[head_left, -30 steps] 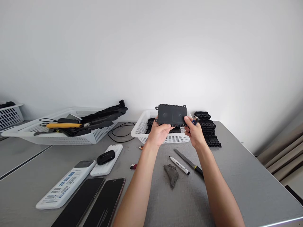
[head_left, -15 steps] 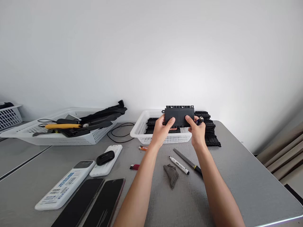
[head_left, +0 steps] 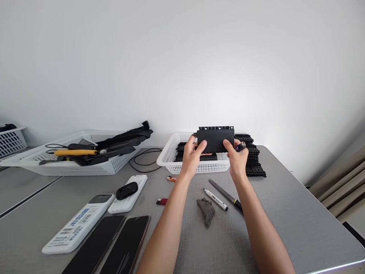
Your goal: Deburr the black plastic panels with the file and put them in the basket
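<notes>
I hold a flat black plastic panel [head_left: 215, 139] upright in both hands, above the white mesh basket [head_left: 196, 166] at the back of the table. My left hand [head_left: 191, 156] grips its left end, thumb on the front face. My right hand [head_left: 237, 160] grips its right end and also pinches a small blue and silver lighter [head_left: 241, 145] against the panel's edge. More black panels [head_left: 185, 148] lie in the basket, and a stack of them [head_left: 253, 161] sits to its right.
On the grey table [head_left: 285, 213] lie a white marker [head_left: 216, 199], a flat file [head_left: 226, 195], a grey rag [head_left: 207, 211], two small lighters [head_left: 162, 201], a calculator [head_left: 78, 227], two phones [head_left: 114, 245], an earbud case [head_left: 127, 190] on a white power bank. A tool basket [head_left: 71, 161] stands left.
The panel has moved right and turned more upright, facing me; both hands shifted with it. Nothing on the table moved.
</notes>
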A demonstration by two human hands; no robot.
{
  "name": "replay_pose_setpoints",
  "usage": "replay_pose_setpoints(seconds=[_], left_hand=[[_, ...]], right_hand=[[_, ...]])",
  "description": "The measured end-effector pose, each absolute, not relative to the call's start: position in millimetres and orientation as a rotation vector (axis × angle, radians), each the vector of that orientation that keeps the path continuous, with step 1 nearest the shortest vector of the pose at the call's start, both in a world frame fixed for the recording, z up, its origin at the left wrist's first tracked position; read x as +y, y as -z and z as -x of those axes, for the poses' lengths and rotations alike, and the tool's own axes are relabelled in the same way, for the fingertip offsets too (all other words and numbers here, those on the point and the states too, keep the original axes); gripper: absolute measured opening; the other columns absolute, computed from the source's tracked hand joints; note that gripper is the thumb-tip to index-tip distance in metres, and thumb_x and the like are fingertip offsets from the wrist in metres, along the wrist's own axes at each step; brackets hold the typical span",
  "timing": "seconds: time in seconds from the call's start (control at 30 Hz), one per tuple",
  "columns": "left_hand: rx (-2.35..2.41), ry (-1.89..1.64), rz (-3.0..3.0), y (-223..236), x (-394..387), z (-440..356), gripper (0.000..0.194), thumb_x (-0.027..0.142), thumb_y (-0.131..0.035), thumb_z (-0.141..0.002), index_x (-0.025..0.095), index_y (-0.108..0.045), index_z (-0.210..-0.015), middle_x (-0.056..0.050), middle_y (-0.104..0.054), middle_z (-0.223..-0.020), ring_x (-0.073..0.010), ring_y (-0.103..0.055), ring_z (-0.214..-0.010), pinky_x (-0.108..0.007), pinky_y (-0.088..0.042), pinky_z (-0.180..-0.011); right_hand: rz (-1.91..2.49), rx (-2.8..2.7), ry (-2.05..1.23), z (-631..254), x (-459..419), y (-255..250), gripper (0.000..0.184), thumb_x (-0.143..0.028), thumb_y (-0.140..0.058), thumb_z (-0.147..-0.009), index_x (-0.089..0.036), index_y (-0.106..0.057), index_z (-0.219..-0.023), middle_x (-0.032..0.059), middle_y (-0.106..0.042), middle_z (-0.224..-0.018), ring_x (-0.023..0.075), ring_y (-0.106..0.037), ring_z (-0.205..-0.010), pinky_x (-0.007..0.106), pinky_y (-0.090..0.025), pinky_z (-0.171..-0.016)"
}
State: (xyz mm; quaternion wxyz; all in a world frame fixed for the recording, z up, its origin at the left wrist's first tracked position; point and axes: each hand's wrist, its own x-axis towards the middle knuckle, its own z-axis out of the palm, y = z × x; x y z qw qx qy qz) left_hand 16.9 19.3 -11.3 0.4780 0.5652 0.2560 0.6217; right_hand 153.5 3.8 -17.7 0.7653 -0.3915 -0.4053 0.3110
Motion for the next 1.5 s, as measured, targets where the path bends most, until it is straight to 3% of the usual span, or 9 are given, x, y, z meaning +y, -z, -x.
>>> replay_pose_setpoints(seconds=[0.57, 0.97, 1.17, 1.27, 1.33, 1.5], left_hand=[[0.629, -1.63, -1.494, 14, 21, -18, 0.034, 0.041, -0.064, -0.083, 0.02, -0.059, -0.109, -0.006, -0.071, -0.096, -0.021, -0.069, -0.089, -0.031, -0.059, -0.074], [0.633, -1.36, -1.498, 15, 23, -12, 0.053, 0.043, -0.068, -0.081, 0.017, -0.053, -0.125, -0.012, -0.069, -0.114, -0.026, -0.067, -0.101, -0.039, -0.062, -0.078], [0.664, -1.384, -1.326, 20, 28, -15, 0.045, 0.034, -0.073, -0.076, 0.015, -0.056, -0.113, -0.011, -0.073, -0.101, -0.0249, -0.071, -0.093, -0.044, -0.06, -0.083], [0.719, -1.478, -1.267, 21, 30, -15, 0.043, 0.03, -0.072, -0.076, 0.016, -0.054, -0.112, -0.01, -0.073, -0.1, -0.0236, -0.071, -0.094, -0.044, -0.06, -0.083], [0.754, -1.528, -1.247, 22, 32, -15, 0.042, 0.029, -0.072, -0.075, 0.016, -0.053, -0.11, -0.008, -0.074, -0.096, -0.0234, -0.07, -0.094, -0.045, -0.059, -0.084], [0.761, -1.573, -1.253, 21, 34, -13, 0.04, 0.03, -0.072, -0.073, 0.019, -0.051, -0.105, -0.005, -0.074, -0.09, -0.0223, -0.071, -0.091, -0.044, -0.059, -0.083]], right_hand=[[0.832, -0.845, -0.613, -153, 7, 23, 0.031, -0.038, -0.075, -0.066, -0.018, -0.051, -0.065, -0.0035, -0.045, -0.066, 0.0104, -0.04, -0.062, 0.026, -0.037, -0.057], [0.876, -0.808, -0.423, -160, 13, 25, 0.031, -0.039, -0.074, -0.069, -0.018, -0.051, -0.067, -0.0033, -0.045, -0.069, 0.0109, -0.04, -0.065, 0.027, -0.039, -0.063], [1.01, -0.941, -0.386, -163, 9, 24, 0.031, -0.049, -0.062, -0.082, -0.019, -0.054, -0.086, 0.0012, -0.051, -0.083, 0.0148, -0.046, -0.076, 0.029, -0.04, -0.072], [1.096, -0.948, -0.296, -165, 9, 27, 0.033, -0.054, -0.053, -0.088, -0.021, -0.046, -0.091, 0.004, -0.048, -0.094, 0.0166, -0.046, -0.084, 0.03, -0.04, -0.076], [1.082, -0.96, -0.295, -164, 9, 29, 0.036, -0.057, -0.053, -0.087, -0.024, -0.04, -0.091, 0.0036, -0.046, -0.094, 0.0162, -0.046, -0.083, 0.029, -0.04, -0.071], [0.911, -1.086, -0.659, -157, 2, 24, 0.042, -0.067, -0.043, -0.089, -0.026, -0.036, -0.086, -0.0059, -0.039, -0.071, 0.0096, -0.034, -0.053, 0.023, -0.03, -0.048]])
